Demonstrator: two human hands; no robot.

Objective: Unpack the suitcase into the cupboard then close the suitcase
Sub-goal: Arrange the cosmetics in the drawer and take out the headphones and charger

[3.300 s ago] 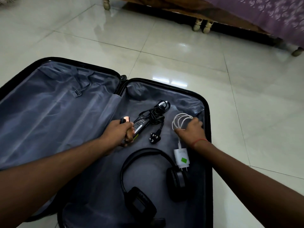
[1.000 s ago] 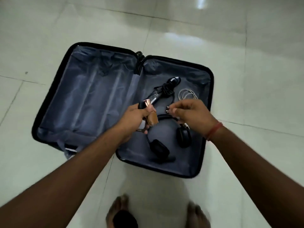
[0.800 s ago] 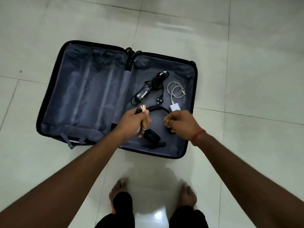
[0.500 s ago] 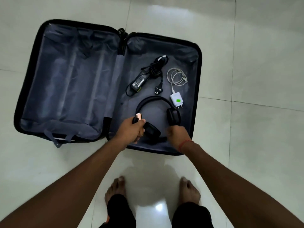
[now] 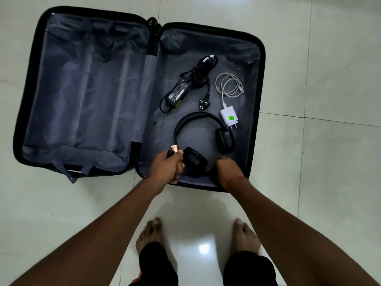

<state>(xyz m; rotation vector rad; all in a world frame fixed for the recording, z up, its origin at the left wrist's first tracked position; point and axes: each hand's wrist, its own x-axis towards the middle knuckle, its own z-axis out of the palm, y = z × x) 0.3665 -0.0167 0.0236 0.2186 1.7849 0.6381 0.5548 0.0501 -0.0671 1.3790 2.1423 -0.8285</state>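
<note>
Head view: the open suitcase (image 5: pixel 86 96) lies on the floor, its right half holding a laptop charger (image 5: pixel 181 89), white phone charger (image 5: pixel 228 117) and headphones (image 5: pixel 204 139) near the front edge. The left hand (image 5: pixel 165 168) grips a small copper-tipped object (image 5: pixel 175 149) (possibly a trimmer). The right hand (image 5: pixel 228 168), blurred, seems curled at the headphones; whether it holds them I cannot tell. Best to grasp the headband firmly before lifting.

Glossy tiled floor (image 5: pixel 340 58); suitcase (image 5: pixel 260 100) lining of smooth grey cloth.
</note>
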